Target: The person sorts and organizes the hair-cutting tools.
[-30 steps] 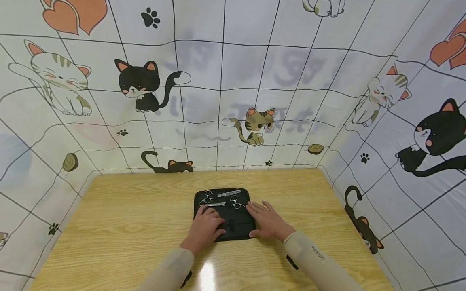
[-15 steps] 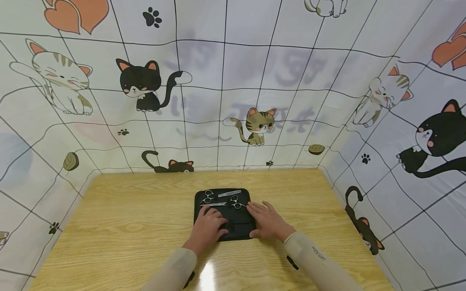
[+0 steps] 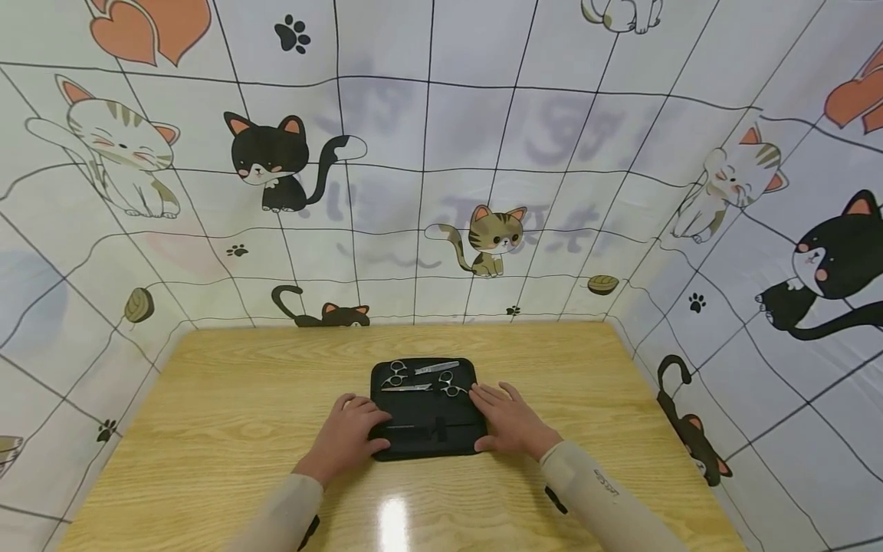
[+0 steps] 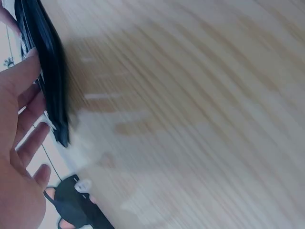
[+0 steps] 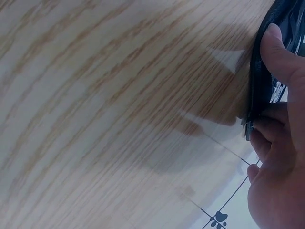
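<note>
A black case (image 3: pixel 428 410) lies flat on the table, its upper face showing two pairs of silver hairdressing scissors. One pair of scissors (image 3: pixel 408 389) has its finger rings at the left; the other pair of scissors (image 3: pixel 438 368) has them at the right. My left hand (image 3: pixel 347 433) rests at the case's left edge, thumb and fingertips touching it, fingers loosely bent. On the opposite edge my right hand (image 3: pixel 512 423) lies with extended fingers and its thumb near the front right corner. Both thumbs touch the case side in the wrist views.
The light wooden table (image 3: pixel 262 399) extends around the case. White cloth walls (image 3: pixel 386 153) printed with cats and grid lines rise behind it and on both sides. A glare spot shines near the table's front.
My left hand has slid left, off the case's upper face to its left edge, uncovering the lower left part. The right hand keeps its place. The case appears still.
</note>
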A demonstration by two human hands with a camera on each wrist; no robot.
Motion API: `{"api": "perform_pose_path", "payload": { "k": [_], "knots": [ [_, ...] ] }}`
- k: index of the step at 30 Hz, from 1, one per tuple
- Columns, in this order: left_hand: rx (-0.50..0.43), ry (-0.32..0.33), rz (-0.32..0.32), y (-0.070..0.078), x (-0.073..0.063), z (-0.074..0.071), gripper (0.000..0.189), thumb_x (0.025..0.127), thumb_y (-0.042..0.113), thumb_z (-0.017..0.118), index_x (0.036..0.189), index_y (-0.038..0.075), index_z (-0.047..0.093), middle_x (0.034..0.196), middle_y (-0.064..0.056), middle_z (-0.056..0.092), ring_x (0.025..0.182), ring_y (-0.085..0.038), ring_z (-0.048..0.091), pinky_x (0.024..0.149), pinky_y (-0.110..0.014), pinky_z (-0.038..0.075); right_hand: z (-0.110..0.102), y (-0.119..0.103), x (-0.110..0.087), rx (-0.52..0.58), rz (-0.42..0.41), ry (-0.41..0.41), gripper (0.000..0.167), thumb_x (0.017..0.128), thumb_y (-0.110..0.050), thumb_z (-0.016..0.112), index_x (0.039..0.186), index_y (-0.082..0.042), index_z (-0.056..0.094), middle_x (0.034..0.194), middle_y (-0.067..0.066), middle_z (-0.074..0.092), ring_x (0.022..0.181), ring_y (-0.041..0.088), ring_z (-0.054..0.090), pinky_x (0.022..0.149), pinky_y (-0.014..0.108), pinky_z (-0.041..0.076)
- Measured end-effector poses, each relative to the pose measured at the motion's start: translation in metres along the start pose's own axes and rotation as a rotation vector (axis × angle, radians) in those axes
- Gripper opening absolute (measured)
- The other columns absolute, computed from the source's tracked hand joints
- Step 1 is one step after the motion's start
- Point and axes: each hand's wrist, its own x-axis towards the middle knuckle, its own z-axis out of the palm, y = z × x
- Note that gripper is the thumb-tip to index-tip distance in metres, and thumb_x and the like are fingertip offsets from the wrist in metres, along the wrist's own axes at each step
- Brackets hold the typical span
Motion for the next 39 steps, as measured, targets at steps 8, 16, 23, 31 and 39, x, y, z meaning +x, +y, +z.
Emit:
{"api": "perform_pose_path", "payload": {
  "k": [8, 16, 23, 31, 39],
  "knots": [
    [0.016, -0.025, 0.005, -0.011, -0.006, 0.000, 0.025, 0.083, 0.040, 0.075, 0.102, 0.024, 0.075, 0.104, 0.008, 0.072, 0.113, -0.018, 0.060, 0.109, -0.048, 0.037, 0.000, 0.000, 0.000, 0.026, -0.005, -0.001, 0.093, 0.082, -0.062, 0.064, 0.152, -0.008, 0.034, 0.159, 0.007, 0.034, 0.146, 0.024, 0.034, 0.120, 0.052, 0.021],
    [0.024, 0.024, 0.008, -0.007, -0.005, 0.004, 0.022, 0.080, 0.040, 0.078, 0.096, 0.025, 0.077, 0.096, 0.009, 0.072, 0.108, -0.018, 0.061, 0.106, -0.047, 0.040, 0.000, -0.001, -0.001, 0.031, 0.008, -0.005, 0.093, 0.082, -0.064, 0.063, 0.152, -0.009, 0.034, 0.159, 0.005, 0.033, 0.146, 0.023, 0.033, 0.120, 0.051, 0.021],
    [-0.009, 0.037, -0.002, -0.008, -0.004, 0.004, 0.022, 0.077, 0.039, 0.080, 0.094, 0.024, 0.079, 0.092, 0.009, 0.071, 0.106, -0.019, 0.061, 0.104, -0.047, 0.041, 0.000, 0.000, -0.001, 0.057, -0.001, 0.002, 0.093, 0.082, -0.061, 0.065, 0.152, -0.009, 0.034, 0.159, 0.007, 0.033, 0.147, 0.024, 0.033, 0.120, 0.053, 0.020],
    [-0.050, 0.027, 0.030, -0.017, -0.006, 0.002, 0.018, 0.080, 0.033, 0.078, 0.097, 0.027, 0.079, 0.096, 0.012, 0.073, 0.109, -0.018, 0.061, 0.102, -0.047, 0.043, 0.003, 0.002, -0.002, 0.058, 0.000, -0.003, 0.093, 0.083, -0.062, 0.064, 0.153, -0.009, 0.032, 0.160, 0.006, 0.031, 0.147, 0.025, 0.032, 0.120, 0.053, 0.020],
    [-0.080, 0.036, 0.036, -0.017, -0.004, 0.000, 0.015, 0.079, 0.026, 0.080, 0.093, 0.026, 0.078, 0.094, 0.012, 0.074, 0.106, -0.018, 0.061, 0.100, -0.047, 0.042, 0.002, 0.001, -0.002, 0.067, 0.007, 0.001, 0.093, 0.082, -0.061, 0.064, 0.153, -0.009, 0.032, 0.160, 0.006, 0.032, 0.147, 0.025, 0.033, 0.120, 0.053, 0.021]
  ]
}}
